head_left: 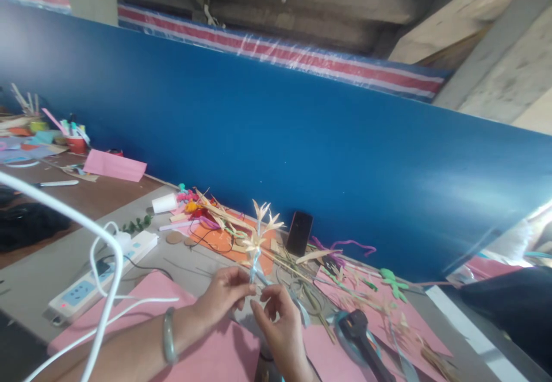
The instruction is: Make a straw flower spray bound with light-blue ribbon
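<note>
Upright over the table's middle stands a spray of pale straw flowers point(257, 238), its stem wrapped in a shiny light-blue strip. My left hand point(226, 293), with a jade-coloured bangle point(169, 336) on the wrist, pinches the lower end of that stem. Close beside it, my right hand point(282, 319) has thumb and forefinger curled together near the stem's base. What lies between those fingertips is too small to make out. A light-blue ribbon point(302, 308) trails behind the right hand.
Right of my hands, a black-handled tool point(364, 339) lies across a light-blue roll point(340, 327). Behind are a phone point(299, 232) leaning on the blue partition point(276, 140), and craft scraps on orange paper point(207, 235). A power strip point(103, 278) and white cable point(112, 249) occupy the left.
</note>
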Motion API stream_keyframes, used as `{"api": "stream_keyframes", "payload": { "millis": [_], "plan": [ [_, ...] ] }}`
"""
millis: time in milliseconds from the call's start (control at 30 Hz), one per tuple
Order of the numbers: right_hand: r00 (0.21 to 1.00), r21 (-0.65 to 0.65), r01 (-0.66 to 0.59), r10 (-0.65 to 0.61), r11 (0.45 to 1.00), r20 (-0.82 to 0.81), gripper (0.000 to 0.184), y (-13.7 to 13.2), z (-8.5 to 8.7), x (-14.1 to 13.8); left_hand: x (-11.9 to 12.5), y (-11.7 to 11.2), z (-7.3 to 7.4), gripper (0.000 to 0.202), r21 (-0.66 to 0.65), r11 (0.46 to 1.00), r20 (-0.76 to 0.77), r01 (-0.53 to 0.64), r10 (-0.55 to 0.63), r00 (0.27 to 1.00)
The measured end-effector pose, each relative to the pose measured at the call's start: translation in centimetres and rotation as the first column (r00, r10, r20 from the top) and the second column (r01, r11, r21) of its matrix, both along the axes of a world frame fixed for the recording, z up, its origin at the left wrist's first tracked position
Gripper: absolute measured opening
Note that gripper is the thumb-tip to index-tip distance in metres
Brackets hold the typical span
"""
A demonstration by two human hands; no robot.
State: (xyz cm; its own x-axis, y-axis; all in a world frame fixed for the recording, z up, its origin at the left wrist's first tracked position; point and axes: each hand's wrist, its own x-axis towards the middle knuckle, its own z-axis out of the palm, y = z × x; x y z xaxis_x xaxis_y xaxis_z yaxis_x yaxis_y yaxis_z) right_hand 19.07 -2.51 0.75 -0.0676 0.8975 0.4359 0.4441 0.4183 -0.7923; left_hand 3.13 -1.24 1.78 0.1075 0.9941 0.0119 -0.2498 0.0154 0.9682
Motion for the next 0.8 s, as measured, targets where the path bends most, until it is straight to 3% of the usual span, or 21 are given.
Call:
{"api": "stream_keyframes", "payload": {
  "millis": [200,367,600,800],
  "plan": [
    [0.999,-0.044,-0.026,0.025,0.999,-0.026,0.018,-0.2,-1.4,-0.9,0.2,-0.1,-1.0,0.021,-0.127,0.987,0.064,-0.097,0.106,0.992],
    [0.987,-0.159,-0.094,0.071,0.983,-0.141,0.027,-0.5,-2.3,-1.4,0.2,-0.4,-1.0,0.020,-0.093,0.994,0.032,-0.050,0.054,0.998],
    [0.956,-0.201,-0.120,0.059,0.972,-0.288,0.035,-0.7,-1.9,-1.8,-0.5,-0.6,0.2,0.027,0.070,0.984,0.085,0.161,-0.167,0.982],
    [0.914,-0.284,-0.283,0.168,0.916,-0.370,0.035,-0.3,-1.7,-1.3,-0.7,-0.8,2.2,0.035,0.083,0.984,0.054,0.156,-0.160,0.986]
  ]
}}
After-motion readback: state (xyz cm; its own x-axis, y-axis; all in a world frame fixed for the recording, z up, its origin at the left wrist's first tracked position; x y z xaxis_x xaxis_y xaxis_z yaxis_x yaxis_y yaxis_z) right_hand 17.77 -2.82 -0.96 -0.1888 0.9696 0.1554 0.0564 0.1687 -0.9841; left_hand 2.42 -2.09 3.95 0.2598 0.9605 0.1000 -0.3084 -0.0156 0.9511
